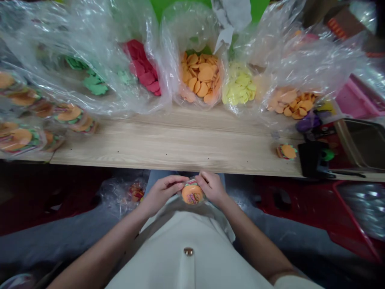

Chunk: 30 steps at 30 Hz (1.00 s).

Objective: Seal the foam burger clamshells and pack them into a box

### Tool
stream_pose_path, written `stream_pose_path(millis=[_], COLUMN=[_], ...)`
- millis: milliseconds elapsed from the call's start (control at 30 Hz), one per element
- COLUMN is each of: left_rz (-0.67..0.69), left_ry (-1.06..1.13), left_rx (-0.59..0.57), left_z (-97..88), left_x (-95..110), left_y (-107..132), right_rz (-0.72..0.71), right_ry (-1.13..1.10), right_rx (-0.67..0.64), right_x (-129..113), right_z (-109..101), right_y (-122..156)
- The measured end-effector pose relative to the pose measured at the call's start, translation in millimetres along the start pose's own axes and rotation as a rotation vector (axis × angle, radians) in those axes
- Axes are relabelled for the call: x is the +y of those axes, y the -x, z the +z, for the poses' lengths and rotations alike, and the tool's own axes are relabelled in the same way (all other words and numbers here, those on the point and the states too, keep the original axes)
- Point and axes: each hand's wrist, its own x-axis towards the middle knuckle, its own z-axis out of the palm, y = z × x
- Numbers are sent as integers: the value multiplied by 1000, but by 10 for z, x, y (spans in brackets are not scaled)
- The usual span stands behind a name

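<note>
The burger-shaped foam stack [192, 193] is held near centre, below the near edge of the table [180, 148], over the lap. The left hand [164, 190] is closed on its left rim by the fingertips. The right hand [212, 188] is closed on its right rim in the same way.

A clear film appears to cover the stack. It is probably light, soft and compressible, the film may be slippery, and the layers may slide apart. Grip opposite rim points, or the flat faces, with light pressure.

A bag of orange discs [200, 78] stands at the far side.
</note>
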Motion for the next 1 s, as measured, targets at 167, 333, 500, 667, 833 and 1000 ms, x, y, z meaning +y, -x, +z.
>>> stream_pose_path(millis=[167,333,500,667,833,1000], left_rz=[-185,-182,140,239,98,-134], left_ry=[195,338,-31,-127,-205,117], left_rx=[-34,-87,-66,-9,-93,79], left_z=[-89,-10,37,68,14,54], left_x=[-137,-221,-231,-238,-96,-69], left_y=[132,385,459,467,459,396], right_rz=[32,-32,-169,-224,-168,86], right_ry=[-127,-59,121,221,146,-294], right_rx=[-176,-243,-255,-224,-238,-190], right_x=[57,-34,-56,-9,-46,-20], right_z=[162,96,71,157,136,177], right_y=[331,569,721,799,718,667])
